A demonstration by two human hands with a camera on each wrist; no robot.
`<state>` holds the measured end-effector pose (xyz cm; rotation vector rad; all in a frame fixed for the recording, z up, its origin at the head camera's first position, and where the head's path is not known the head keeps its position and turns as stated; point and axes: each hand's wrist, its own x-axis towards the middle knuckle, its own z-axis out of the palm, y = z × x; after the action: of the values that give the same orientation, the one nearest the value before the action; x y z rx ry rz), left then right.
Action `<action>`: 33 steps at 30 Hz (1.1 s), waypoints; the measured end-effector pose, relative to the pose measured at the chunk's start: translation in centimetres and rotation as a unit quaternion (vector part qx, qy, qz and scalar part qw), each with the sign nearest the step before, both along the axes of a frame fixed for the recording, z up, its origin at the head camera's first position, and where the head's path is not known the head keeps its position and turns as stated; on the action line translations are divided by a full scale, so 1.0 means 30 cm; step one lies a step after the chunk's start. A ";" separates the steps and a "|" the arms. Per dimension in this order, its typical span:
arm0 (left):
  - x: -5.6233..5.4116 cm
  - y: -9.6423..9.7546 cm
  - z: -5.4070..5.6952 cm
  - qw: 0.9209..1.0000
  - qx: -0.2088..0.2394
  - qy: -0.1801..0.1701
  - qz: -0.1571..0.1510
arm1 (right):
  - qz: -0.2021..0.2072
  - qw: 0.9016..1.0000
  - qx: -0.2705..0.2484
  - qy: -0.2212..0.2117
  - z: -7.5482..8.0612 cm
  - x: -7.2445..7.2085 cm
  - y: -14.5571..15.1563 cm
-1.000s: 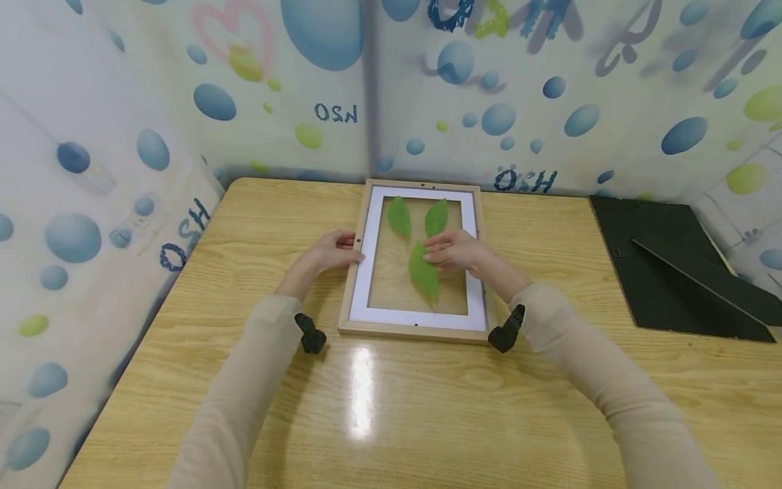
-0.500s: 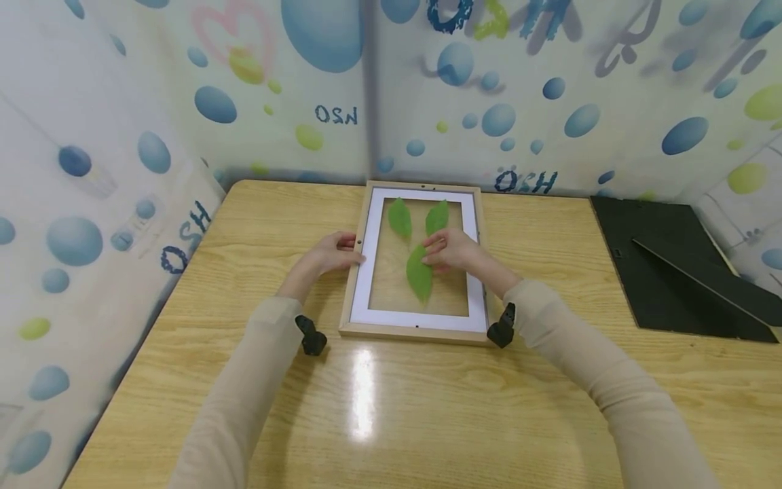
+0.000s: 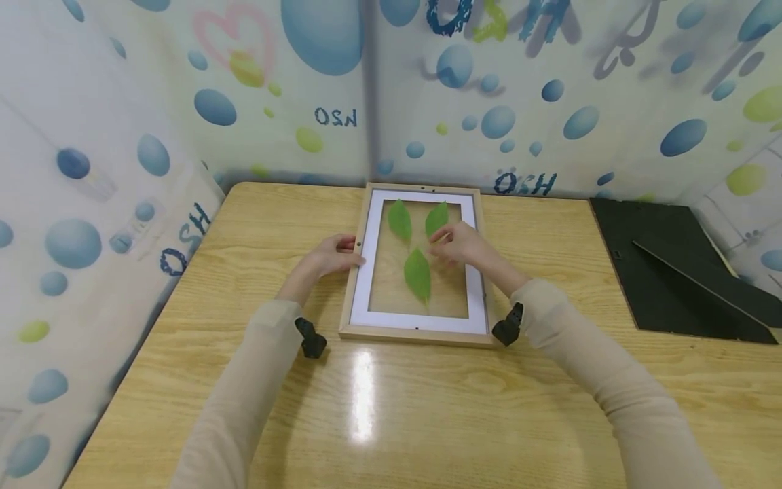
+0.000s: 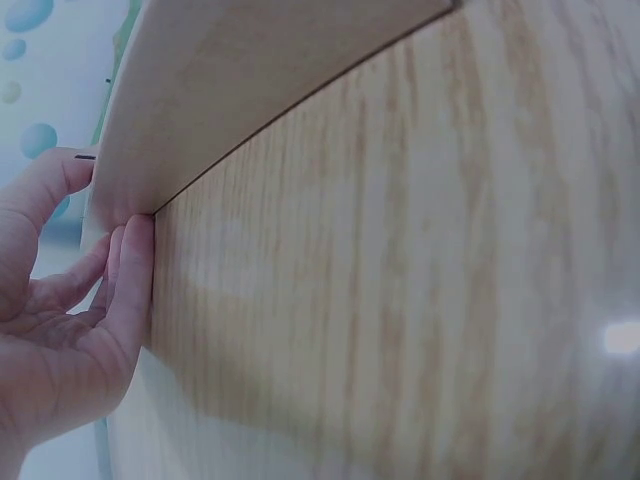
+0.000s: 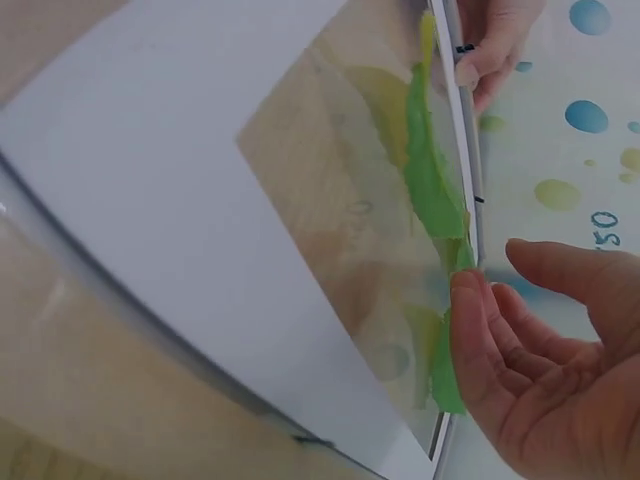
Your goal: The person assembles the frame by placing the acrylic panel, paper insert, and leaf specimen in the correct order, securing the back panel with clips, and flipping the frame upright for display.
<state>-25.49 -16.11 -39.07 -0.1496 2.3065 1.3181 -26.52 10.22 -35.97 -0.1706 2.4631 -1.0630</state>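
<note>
At the right hand [image 3: 458, 246] I see a gap between thumb and fingers; near leaf [image 3: 417, 274] just beside the tips, far right leaf [image 3: 436, 219] just beyond. Left hand [image 3: 333, 255]: wooden frame [image 3: 421, 335] blocks right of the fingers, table [image 3: 281, 221] free on the left. Curtain [image 3: 427, 115] bars the far side; black flap [image 3: 709, 277] juts up well right of the fingers.

A pale wooden frame [image 3: 417, 337] lies flat on the table [image 3: 427, 414], its white mat [image 3: 440, 324] bordering a clear pane [image 3: 387, 292]. Three pointed green leaves lie over the pane: a left leaf [image 3: 400, 221] and right leaf [image 3: 436, 219] apart at the far end, a third leaf [image 3: 418, 274] nearer, slightly slanted.
</note>
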 end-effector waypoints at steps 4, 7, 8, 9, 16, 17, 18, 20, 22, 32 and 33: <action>-0.001 -0.006 0.001 1.000 -0.001 0.002 0.000 | -0.007 1.000 -0.018 0.012 0.012 -0.011 0.010; 0.000 -0.008 -0.002 1.000 -0.002 0.005 -0.003 | -0.007 0.999 -0.021 0.031 0.017 -0.022 0.015; 0.000 -0.009 -0.003 1.000 -0.002 0.005 -0.003 | -0.005 0.999 -0.017 0.039 0.020 -0.026 0.016; 0.000 -0.009 -0.004 1.000 -0.002 0.006 -0.004 | -0.002 0.999 -0.009 0.050 0.021 -0.030 0.018; -0.004 -0.011 -0.007 1.000 -0.005 0.009 -0.002 | 0.098 0.988 0.061 0.102 0.038 -0.067 0.027; -0.003 -0.010 -0.005 1.000 -0.004 0.010 -0.002 | 0.124 0.984 0.069 0.108 0.039 -0.073 0.029; -0.003 -0.009 -0.004 1.000 -0.003 0.010 -0.003 | 0.153 0.979 0.074 0.117 0.041 -0.080 0.030; -0.001 -0.007 -0.001 1.000 -0.003 0.011 -0.005 | 0.209 0.965 0.087 0.136 0.043 -0.093 0.028; 0.000 -0.007 0.002 1.000 -0.001 0.010 -0.006 | 0.252 0.951 0.106 0.143 0.045 -0.101 0.020; -0.001 -0.007 -0.004 1.000 0.020 0.003 -0.004 | 0.322 0.912 0.244 0.068 0.046 -0.087 -0.083; -0.001 -0.006 -0.004 1.000 0.018 0.002 -0.004 | 0.323 0.910 0.251 0.060 0.046 -0.084 -0.089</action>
<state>-25.51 -16.30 -39.18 -0.1262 2.2831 1.3549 -29.04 7.55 -34.58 -0.8316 2.4079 -0.1341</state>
